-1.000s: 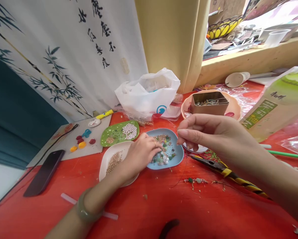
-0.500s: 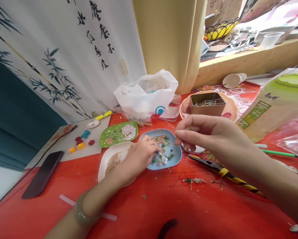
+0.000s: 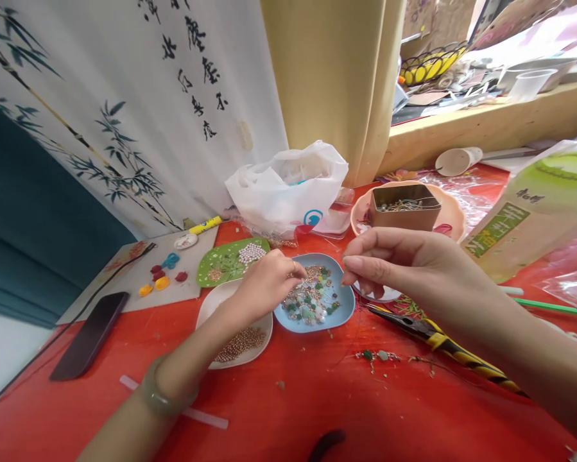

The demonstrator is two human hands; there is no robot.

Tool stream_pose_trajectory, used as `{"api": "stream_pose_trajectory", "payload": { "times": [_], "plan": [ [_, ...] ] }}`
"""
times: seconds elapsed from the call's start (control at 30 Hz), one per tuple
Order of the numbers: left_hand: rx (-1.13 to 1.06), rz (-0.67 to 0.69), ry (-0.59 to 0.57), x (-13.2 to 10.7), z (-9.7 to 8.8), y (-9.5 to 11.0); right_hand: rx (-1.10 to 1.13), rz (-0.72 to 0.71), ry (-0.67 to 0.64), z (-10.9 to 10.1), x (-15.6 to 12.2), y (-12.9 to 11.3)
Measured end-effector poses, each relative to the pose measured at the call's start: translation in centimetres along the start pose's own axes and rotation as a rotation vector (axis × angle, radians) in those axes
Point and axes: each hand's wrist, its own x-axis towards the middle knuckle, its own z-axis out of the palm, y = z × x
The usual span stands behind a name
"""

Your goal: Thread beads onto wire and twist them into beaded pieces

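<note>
My left hand (image 3: 271,279), a bangle on its wrist, hovers over the left rim of a blue tray (image 3: 346,301). Its fingers are closed together, and anything between them is too small to make out. Green, white and gold beads (image 3: 312,301) lie in that tray. To the right, my right hand (image 3: 384,256) is raised with thumb and forefinger pinched; what they hold cannot be seen clearly. Beneath my left forearm sits a white tray (image 3: 266,337) of small gold beads (image 3: 240,343). A beaded strand (image 3: 377,355) lies on the red table below my right hand.
Yellow-and-black pliers (image 3: 442,340) lie under my right forearm. Behind are a green tray (image 3: 225,260), a white plastic bag (image 3: 288,186) and a metal tin (image 3: 406,208) in a peach dish. A large bottle (image 3: 533,218) stands right; a phone (image 3: 90,333) lies left.
My left hand has risen from among the beads in the blue tray and drawn toward its left rim. My right hand keeps its pinch. The view has shifted slightly.
</note>
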Motion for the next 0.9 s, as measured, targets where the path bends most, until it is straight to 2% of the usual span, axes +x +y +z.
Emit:
{"api": "stream_pose_trajectory", "payload": {
  "times": [0.2,0.53,0.73,0.9],
  "plan": [
    [0.007,0.046,-0.135,1.9,1.2,0.7,-0.046,-0.026,0.005,-0.3,0.1,0.5],
    [-0.034,0.054,-0.226,3.8,1.4,0.5,-0.051,-0.023,-0.018,-0.3,0.2,0.3],
    [-0.208,0.021,-0.231,4.1,0.9,0.3,-0.065,-0.035,0.003,-0.4,0.1,0.3],
    [-0.458,-0.033,-0.152,3.7,-0.6,-1.0,-0.023,-0.048,-0.019,-0.4,0.0,0.2]
  ]
}}
